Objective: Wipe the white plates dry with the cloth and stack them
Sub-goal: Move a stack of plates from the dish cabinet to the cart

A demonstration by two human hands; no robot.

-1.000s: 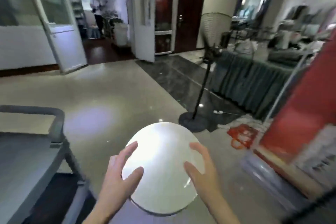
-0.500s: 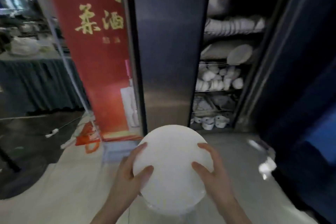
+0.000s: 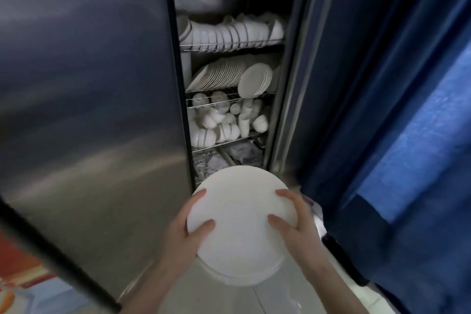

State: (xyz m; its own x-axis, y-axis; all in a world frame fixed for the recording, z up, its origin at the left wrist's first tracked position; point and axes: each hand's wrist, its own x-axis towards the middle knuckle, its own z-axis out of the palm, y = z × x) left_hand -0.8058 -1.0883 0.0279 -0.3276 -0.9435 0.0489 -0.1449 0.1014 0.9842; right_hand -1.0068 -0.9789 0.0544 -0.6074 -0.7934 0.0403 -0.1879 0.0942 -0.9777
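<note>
Both hands grip a stack of white plates [image 3: 239, 234]: L hand [image 3: 184, 234] on left rim, R hand [image 3: 298, 229] on right rim, thumbs on top. Stack is held low in front of the open steel cabinet [image 3: 298, 89] w/ white dishes [image 3: 229, 74] on its racks; blue curtain [image 3: 407, 109] at right.

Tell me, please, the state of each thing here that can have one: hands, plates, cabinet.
held plates: stacked, gripped at both sides.
left hand: grips the rim, thumb on top.
right hand: grips the rim, thumb on top.
cabinet door: open.
racked plates: standing on edge on a wire shelf.
cups: piled loosely.
</note>
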